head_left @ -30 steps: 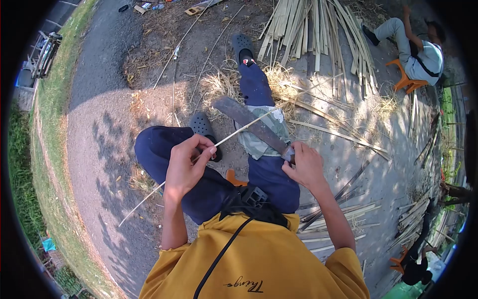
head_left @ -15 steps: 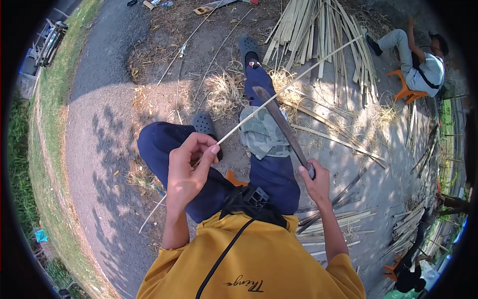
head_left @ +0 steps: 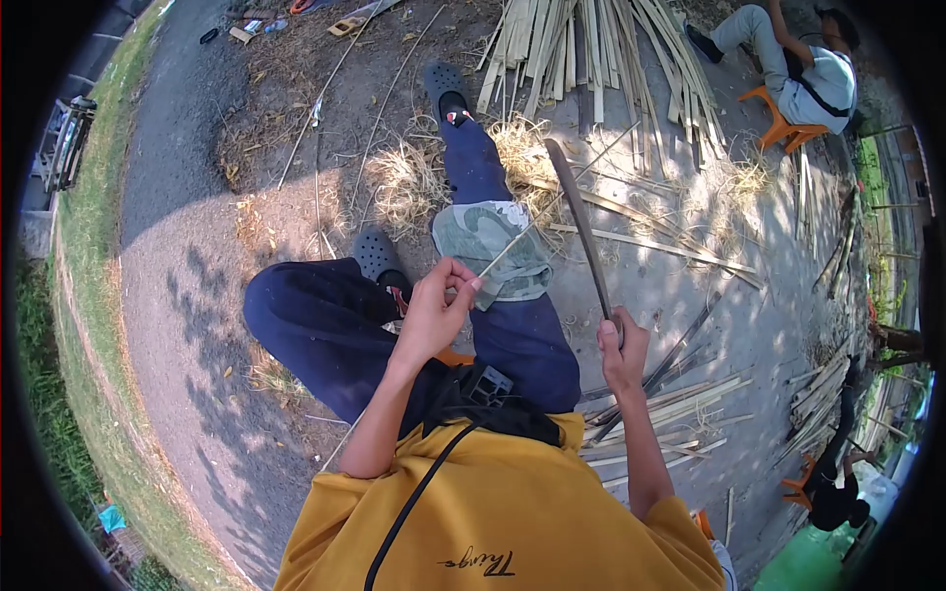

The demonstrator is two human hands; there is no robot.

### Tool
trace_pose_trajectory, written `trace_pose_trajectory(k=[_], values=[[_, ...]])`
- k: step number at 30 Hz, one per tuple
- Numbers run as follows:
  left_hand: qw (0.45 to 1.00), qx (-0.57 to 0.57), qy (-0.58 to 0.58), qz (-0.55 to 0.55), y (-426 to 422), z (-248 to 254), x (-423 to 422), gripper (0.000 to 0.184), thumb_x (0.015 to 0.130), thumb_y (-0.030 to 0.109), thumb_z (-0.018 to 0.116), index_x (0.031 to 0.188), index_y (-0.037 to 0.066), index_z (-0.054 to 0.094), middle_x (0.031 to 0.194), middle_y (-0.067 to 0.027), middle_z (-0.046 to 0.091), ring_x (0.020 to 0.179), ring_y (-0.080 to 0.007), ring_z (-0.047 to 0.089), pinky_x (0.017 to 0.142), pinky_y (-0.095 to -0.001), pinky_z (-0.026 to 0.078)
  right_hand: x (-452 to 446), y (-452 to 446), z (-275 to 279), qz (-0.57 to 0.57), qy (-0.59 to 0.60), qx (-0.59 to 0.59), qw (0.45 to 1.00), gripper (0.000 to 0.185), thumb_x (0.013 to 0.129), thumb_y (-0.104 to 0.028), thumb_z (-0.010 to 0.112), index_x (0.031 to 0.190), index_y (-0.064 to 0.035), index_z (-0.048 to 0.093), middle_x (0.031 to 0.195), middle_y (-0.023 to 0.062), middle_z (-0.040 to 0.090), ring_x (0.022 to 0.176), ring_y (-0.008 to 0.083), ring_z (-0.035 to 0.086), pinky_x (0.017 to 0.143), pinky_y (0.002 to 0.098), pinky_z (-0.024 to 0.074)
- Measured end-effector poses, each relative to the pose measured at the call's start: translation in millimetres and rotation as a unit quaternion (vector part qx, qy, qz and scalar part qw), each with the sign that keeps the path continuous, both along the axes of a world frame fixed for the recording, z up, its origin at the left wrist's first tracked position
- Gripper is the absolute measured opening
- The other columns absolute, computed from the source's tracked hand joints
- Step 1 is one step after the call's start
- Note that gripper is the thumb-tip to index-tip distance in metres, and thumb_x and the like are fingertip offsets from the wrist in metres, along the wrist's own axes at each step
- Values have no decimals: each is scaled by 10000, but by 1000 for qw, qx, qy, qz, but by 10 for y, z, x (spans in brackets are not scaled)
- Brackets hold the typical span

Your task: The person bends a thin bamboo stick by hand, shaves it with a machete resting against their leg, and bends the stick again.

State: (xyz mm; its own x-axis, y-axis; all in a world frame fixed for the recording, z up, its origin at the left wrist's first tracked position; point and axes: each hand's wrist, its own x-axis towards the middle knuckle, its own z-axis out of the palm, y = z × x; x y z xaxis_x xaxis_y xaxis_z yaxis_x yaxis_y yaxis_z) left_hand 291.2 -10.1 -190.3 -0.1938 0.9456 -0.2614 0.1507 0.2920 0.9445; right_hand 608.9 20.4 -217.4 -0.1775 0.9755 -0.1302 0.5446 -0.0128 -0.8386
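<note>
My left hand (head_left: 439,307) pinches a thin, pale bamboo strip (head_left: 506,248) between thumb and fingertips, above my lap. The strip slants up to the right, over a camouflage cloth (head_left: 471,241) draped on my right leg. Its other end trails down behind my left forearm. In my right hand (head_left: 624,355), the fingers are wrapped round the handle of a machete (head_left: 583,225). Its long dark blade points up and slightly left, crossing the line of the strip. I cannot tell whether blade and strip touch.
Many split bamboo strips (head_left: 552,44) are heaped ahead, with curly shavings (head_left: 406,182) near my feet. More strips (head_left: 680,419) lie at my right. A person (head_left: 823,84) sits on an orange stool (head_left: 778,123) at upper right; another person (head_left: 838,497) is at lower right. A saw (head_left: 347,25) lies far ahead.
My left hand has moved right and slightly up, closer to the cloth, with the strip. The machete has turned more upright, and its tip has risen. The view has shifted a little.
</note>
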Motion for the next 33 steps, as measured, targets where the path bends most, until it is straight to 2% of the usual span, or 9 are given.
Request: trace_pose_trajectory(k=[2, 6, 8, 10, 11, 20, 27, 30, 33], values=[[999, -23, -30, 2, 34, -157, 33, 129, 1026, 94, 655, 1004, -23, 604, 773, -44, 636, 680, -77, 586, 581, -268, 465, -286, 104, 64, 71, -58, 49, 995, 435, 947, -469, 710, 970, -37, 666, 656, 136, 634, 566, 313, 654, 554, 413, 482], [996, -59, -60, 6, 42, -211, 27, 126, 1033, 106, 643, 1006, -11, 605, 780, -18, 624, 682, -75, 569, 575, -263, 441, -797, 308, 138, 154, -108, 142, 972, 455, 899, -514, 753, 991, -74, 685, 654, 127, 657, 587, 327, 671, 554, 418, 492], [988, -104, -109, 21, 22, -212, 3, 103, 1048, 114, 591, 995, 26, 583, 777, 9, 579, 560, -41, 450, 502, -233, 333, -939, 372, 106, 181, -122, 158, 963, 471, 888, -542, 757, 984, -85, 691, 665, 131, 675, 610, 346, 688, 559, 434, 502], [981, -120, -153, 29, 10, -220, -26, 106, 1050, 109, 581, 984, 25, 580, 766, 12, 561, 547, -41, 438, 489, -232, 317, -1035, 412, 28, 210, -146, 183, 949, 490, 874, -574, 760, 958, -96, 693, 676, 135, 693, 620, 346, 702, 569, 460, 525], [970, -135, -199, 38, 6, -228, -38, 112, 1051, 104, 571, 973, 24, 577, 756, 14, 542, 533, -41, 426, 475, -232, 301, -1065, 421, 1, 209, -145, 183, 950, 490, 874, -574, 760, 958, -96, 693, 676, 135, 693, 620, 346, 702, 569, 460, 525], [957, -129, -254, 54, 26, -445, -29, 207, 1055, 125, 578, 865, 46, 560, 736, 22, 513, 513, -37, 393, 459, -233, 270, -1145, 539, -70, 225, -168, 130, 951, 526, 896, -607, 716, 952, -85, 690, 672, 168, 697, 636, 391, 712, 576, 491, 544], [968, -120, -220, 35, 25, -449, -12, 199, 1058, 130, 590, 880, 44, 569, 713, 39, 511, 527, -24, 382, 468, -233, 263, -1177, 585, -74, 236, -163, 129, 949, 580, 902, -654, 683, 903, -74, 674, 617, 190, 667, 607, 406, 703, 558, 507, 554], [971, -101, -193, 102, -55, -379, 53, 130, 1052, 103, 604, 944, 39, 571, 708, 36, 529, 555, -12, 402, 488, -223, 278, -1179, 567, -64, 234, -174, 134, 947, 555, 898, -628, 701, 911, -74, 678, 631, 186, 673, 614, 406, 702, 560, 499, 542], [979, -88, -160, 90, -246, -375, 14, 111, 1030, 89, 649, 963, 12, 606, 744, 4, 617, 650, -21, 503, 542, -219, 359, -1181, 572, -85, 223, -174, 126, 951, 531, 898, -602, 716, 918, -73, 681, 653, 183, 683, 624, 404, 701, 563, 489, 530]])
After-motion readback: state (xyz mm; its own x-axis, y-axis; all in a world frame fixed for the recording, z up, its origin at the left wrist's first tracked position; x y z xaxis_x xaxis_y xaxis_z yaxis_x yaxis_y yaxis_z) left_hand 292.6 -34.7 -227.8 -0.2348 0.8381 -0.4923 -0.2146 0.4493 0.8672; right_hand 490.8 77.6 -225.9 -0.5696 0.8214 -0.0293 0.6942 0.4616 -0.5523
